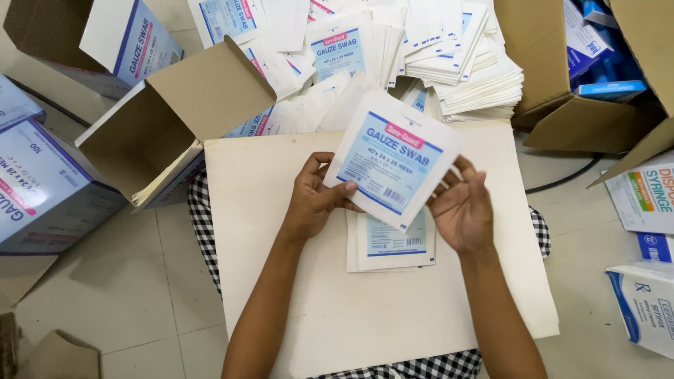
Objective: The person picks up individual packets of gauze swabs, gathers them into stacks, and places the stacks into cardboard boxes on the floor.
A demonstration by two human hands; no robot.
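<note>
- Head view: the left hand (314, 198) pinches the lower left edge of a flat white paper packet with a pale blue printed panel (390, 159), thumb on top.
- The right hand (462, 208) is spread, its fingertips touching the packet's right edge.
- The packet is tilted above the far middle of a cream board (281, 281) on the person's lap.
- Under it, a small stack of like packets (390, 247) lies on the board.
- An open brown cardboard box (158, 133) sits at the board's far left corner; a heap of loose packets (449, 56) lies beyond its far edge.
</note>
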